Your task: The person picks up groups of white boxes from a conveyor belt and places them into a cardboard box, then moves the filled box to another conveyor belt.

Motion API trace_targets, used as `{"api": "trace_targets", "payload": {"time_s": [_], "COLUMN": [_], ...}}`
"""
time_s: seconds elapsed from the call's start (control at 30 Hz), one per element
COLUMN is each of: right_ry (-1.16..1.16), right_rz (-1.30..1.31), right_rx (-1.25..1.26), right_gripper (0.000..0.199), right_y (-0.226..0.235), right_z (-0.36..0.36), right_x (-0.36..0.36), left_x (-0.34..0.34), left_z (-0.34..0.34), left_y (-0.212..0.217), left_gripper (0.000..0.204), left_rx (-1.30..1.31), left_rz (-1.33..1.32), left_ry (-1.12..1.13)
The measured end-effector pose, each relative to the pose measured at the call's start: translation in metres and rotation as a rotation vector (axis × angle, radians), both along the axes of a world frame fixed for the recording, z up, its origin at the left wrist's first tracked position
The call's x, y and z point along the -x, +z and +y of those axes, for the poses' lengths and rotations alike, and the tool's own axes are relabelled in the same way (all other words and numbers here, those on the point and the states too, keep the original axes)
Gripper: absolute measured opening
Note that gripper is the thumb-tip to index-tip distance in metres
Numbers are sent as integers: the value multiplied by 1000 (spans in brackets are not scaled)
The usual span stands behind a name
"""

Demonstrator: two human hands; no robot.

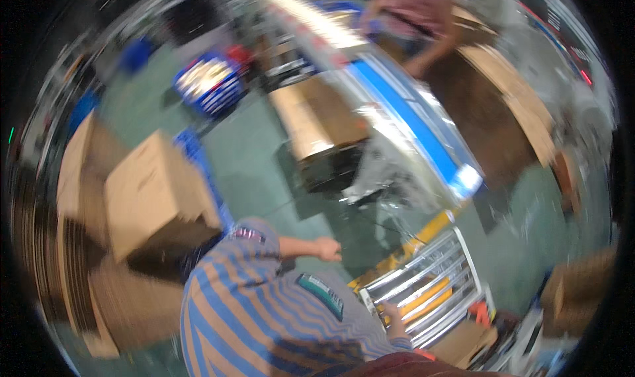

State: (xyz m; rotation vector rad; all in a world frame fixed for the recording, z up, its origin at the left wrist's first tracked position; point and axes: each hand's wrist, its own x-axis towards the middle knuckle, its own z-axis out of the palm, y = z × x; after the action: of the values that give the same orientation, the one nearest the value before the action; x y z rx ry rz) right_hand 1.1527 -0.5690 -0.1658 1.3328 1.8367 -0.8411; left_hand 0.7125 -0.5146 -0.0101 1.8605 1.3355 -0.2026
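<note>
A: Where are the hands?

B: The left hand (327, 248) is curled into a fist above the green floor (251, 159), just short of the crumpled clear film (380, 178). I can't tell whether it grips anything, as the blur hides it. The right hand (395, 316) lies on the near edge of the roller rack (430, 278), and I can't make out how its fingers are spread.

A: What could go wrong?

B: I'd judge a pinch is likeliest. Fingers resting on the steel rollers could slip into a gap if one turns. The film hangs off the end of the blue belt conveyor (410, 122) (loose, trailing low), so it could snag on the rack's corner.

A: Anything nearby?

B: There's a cardboard box (152, 185) on the left, and another person (420, 13) at the far end of the belt.
</note>
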Motion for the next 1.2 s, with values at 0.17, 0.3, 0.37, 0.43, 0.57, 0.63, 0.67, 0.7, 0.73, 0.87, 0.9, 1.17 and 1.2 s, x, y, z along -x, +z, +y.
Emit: {"api": "trace_targets", "payload": {"time_s": [0.17, 0.3, 0.37, 0.43, 0.57, 0.63, 0.67, 0.7, 0.73, 0.87, 0.9, 1.17, 1.2], "right_ry": [-34, -24, -2, -57, 127, 378, 391, 341, 499, 303, 241, 290, 205], "right_rz": [503, 802, 823, 780, 543, 406, 212, 158, 128, 139, 178, 498, 483], "right_rx": [115, 102, 31, 1, 46, -11, 79, 157, 33, 201, 134, 34, 52], "right_gripper": [60, 69, 71, 68, 69, 69, 67, 61, 52, 44, 44, 47, 47], "right_y": [52, 97, 139, 154, 98, 34, 44, -3, 11, -55, -56, 9, 17], "right_z": [22, 80, 115, 140, 182, 196, 187, 202, 188, 233, 237, 310, 316], "right_x": [337, 495, 537, 556, 564, 541, 556, 532, 551, 572, 605, 820, 847], "left_x": [187, 295, 339, 376, 439, 456, 463, 473, 475, 475, 475, 513, 529], "left_z": [-99, -185, -212, -235, -295, -310, -325, -315, -325, -322, -326, -287, -266], "left_y": [-7, 9, 25, 45, 31, 12, 3, 0, 1, 14, 21, 91, 110], "left_gripper": [57, 59, 63, 69, 62, 56, 54, 52, 50, 41, 43, 46, 52], "left_rx": [-57, -227, -355, -312, -242, -253, -222, -265, -260, -254, -265, -283, -418], "left_rz": [59, 232, 383, 530, 815, 823, 840, 787, 779, 902, 860, 863, 841], "left_ry": [635, 1004, 1125, 1174, 949, 841, 821, 780, 763, 603, 635, 833, 976]}}
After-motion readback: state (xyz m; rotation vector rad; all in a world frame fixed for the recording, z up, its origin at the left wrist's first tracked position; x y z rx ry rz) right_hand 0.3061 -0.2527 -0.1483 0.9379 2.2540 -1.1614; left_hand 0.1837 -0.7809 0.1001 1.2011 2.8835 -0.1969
